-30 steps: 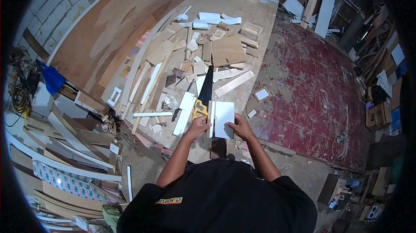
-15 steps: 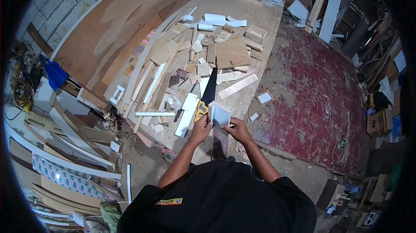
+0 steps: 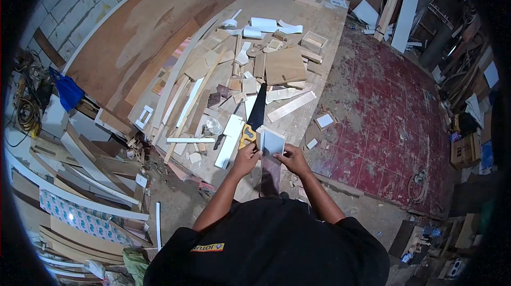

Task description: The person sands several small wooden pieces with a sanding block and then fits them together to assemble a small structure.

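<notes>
Between my two hands is a small pale board piece (image 3: 272,141), its light grey face turned up, near the front edge of the workbench (image 3: 324,30). My left hand (image 3: 247,159) grips its left side and my right hand (image 3: 293,158) pinches the right side. Just beyond and left of the board lies a handsaw (image 3: 257,109) with a yellow handle and dark blade. A white board (image 3: 230,139) rests left of the saw. The underside of the held piece is hidden.
Wood offcuts, a square plywood panel (image 3: 285,65), a small open wooden box (image 3: 314,42) and curled white strips (image 3: 263,23) cover much of the bench. A clear plastic cup-like item (image 3: 214,125) sits at left. Red tiled floor (image 3: 383,126) lies to the right.
The held board has shifted very slightly, with both hands staying on it. Everything on the bench looks unmoved.
</notes>
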Demonstrator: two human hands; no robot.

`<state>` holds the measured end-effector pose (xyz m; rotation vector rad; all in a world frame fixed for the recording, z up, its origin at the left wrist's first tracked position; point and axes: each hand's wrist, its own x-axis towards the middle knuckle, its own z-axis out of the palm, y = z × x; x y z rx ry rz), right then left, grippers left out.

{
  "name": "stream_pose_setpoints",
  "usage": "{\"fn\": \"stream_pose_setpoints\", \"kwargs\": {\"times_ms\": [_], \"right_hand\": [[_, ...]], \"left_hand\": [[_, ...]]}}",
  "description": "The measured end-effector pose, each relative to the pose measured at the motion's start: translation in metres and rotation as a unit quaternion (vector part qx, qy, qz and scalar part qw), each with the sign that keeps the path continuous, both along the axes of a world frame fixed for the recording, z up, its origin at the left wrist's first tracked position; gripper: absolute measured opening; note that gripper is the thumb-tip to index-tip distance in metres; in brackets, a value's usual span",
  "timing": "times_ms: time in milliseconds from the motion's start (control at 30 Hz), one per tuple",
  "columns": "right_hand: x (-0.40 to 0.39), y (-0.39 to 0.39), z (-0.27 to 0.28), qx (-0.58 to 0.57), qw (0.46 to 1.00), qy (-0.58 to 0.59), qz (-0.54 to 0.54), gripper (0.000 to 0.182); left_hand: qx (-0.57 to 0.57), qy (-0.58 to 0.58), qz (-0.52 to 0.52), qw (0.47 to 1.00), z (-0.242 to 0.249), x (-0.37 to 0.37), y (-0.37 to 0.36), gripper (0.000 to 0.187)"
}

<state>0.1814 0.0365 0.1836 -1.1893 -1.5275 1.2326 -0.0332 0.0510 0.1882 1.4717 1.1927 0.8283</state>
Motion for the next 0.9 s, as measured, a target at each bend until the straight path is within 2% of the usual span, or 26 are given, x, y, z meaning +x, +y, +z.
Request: {"fn": "stream_pose_setpoints", "kwargs": {"times_ms": [67, 133, 267, 333, 367, 433, 467, 533, 767, 800, 867, 900], "right_hand": [[0.002, 0.0, -0.005, -0.035, 0.999, 0.007, 0.0, 0.024], [0.003, 0.002, -0.018, -0.024, 0.999, 0.023, -0.001, 0.026], [0.001, 0.004, -0.034, -0.091, 0.99, 0.112, -0.004, 0.033], [-0.004, 0.003, -0.032, -0.129, 0.985, 0.107, -0.035, 0.048], [-0.006, 0.002, -0.031, -0.129, 0.985, 0.107, -0.036, 0.048], [-0.014, 0.002, -0.026, -0.182, 0.979, 0.072, -0.058, 0.061], [-0.018, 0.003, -0.03, -0.183, 0.979, 0.073, -0.056, 0.061], [-0.022, 0.006, -0.041, -0.195, 0.961, 0.186, -0.065, 0.066], [-0.018, 0.004, -0.036, -0.233, 0.922, 0.31, -0.024, 0.065], [-0.016, 0.004, -0.033, -0.233, 0.921, 0.31, -0.025, 0.065], [-0.012, 0.004, -0.028, -0.259, 0.905, 0.338, -0.021, 0.067], [-0.01, 0.003, -0.026, -0.258, 0.905, 0.338, -0.022, 0.067]], "left_hand": [[-0.009, -0.033, -0.014, 0.999, 0.003, -0.001, 0.001, 0.02], [0.001, 0.081, -0.052, 0.995, 0.022, -0.002, 0.001, 0.021], [0.016, 0.029, -0.06, 0.998, 0.009, -0.002, 0.003, 0.023], [-0.05, 0.002, -0.047, 0.998, -0.003, -0.002, 0.005, 0.032], [-0.051, 0.002, -0.048, 0.998, -0.01, 0.0, 0.005, 0.032], [-0.01, -0.01, -0.013, 1.0, -0.014, 0.005, 0.003, 0.053], [-0.011, -0.008, -0.01, 1.0, -0.017, 0.006, 0.002, 0.053], [0.021, 0.066, 0.008, 0.998, 0.003, 0.016, -0.005, 0.057], [0.015, 0.031, 0.03, 0.999, 0.034, 0.027, -0.018, 0.049], [0.015, 0.031, 0.029, 0.999, 0.023, 0.026, -0.016, 0.049], [-0.028, -0.088, 0.004, 0.996, -0.012, 0.021, -0.007, 0.043], [-0.028, -0.088, 0.003, 0.996, -0.009, 0.021, -0.008, 0.043]]}}
